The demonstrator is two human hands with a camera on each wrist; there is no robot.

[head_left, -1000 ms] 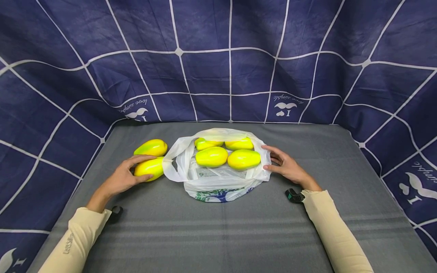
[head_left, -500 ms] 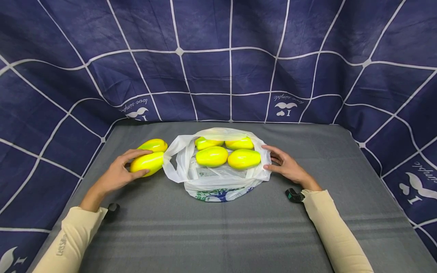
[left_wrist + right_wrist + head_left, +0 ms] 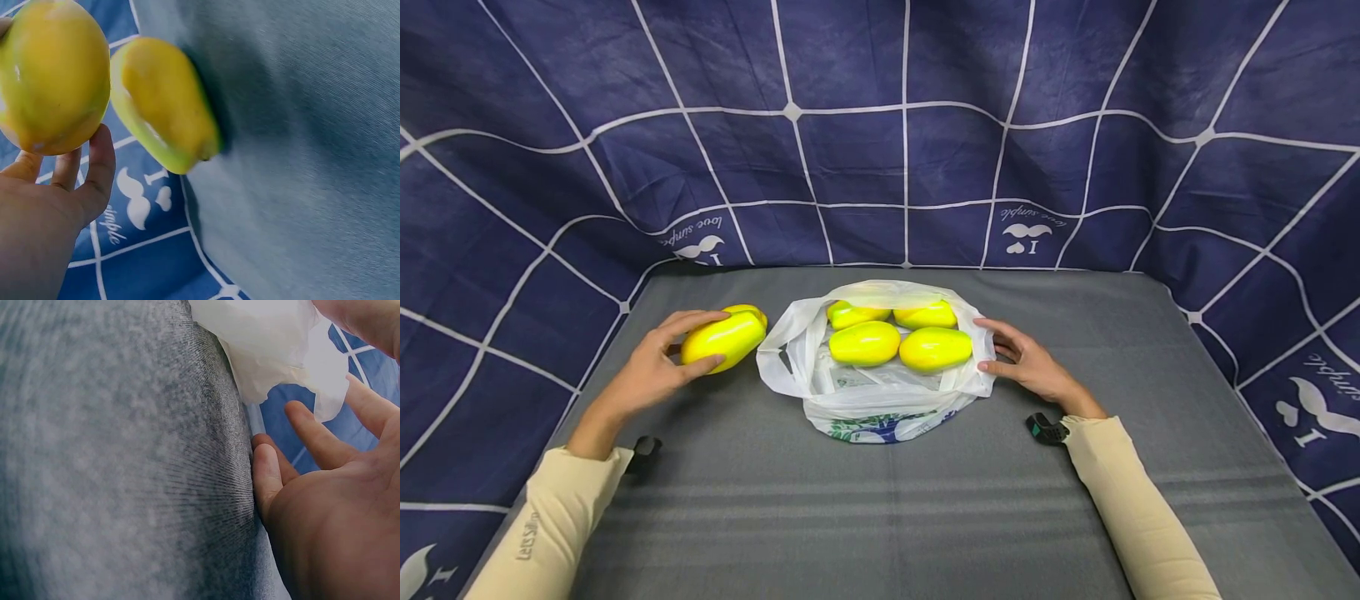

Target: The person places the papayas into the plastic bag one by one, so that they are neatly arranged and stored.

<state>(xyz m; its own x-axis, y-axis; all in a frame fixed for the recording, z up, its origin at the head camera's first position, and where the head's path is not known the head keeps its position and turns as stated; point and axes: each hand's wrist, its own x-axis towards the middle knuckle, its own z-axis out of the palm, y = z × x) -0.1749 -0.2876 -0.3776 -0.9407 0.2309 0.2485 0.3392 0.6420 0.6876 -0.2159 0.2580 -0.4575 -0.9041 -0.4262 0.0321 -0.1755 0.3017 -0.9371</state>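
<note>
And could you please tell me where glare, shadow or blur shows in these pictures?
Head view: white glare streaks the held fruit; left wrist view: a dark shadow lies on the grey cloth beside the second fruit; right wrist view: dim, the cloth blurred toward the left edge.

1. Yellow fruits: smooth, glossy, catching bright highlights.
2. Bag: thin, crinkled, slightly see-through plastic.
3. Table covering: matt cloth, finely ribbed in close view.
4. Curtain: soft, creased cloth, mostly matt.
5. Sleeve: smooth, matt fabric.
6. Wristband: perhaps plastic or rubber; too small to tell.
</note>
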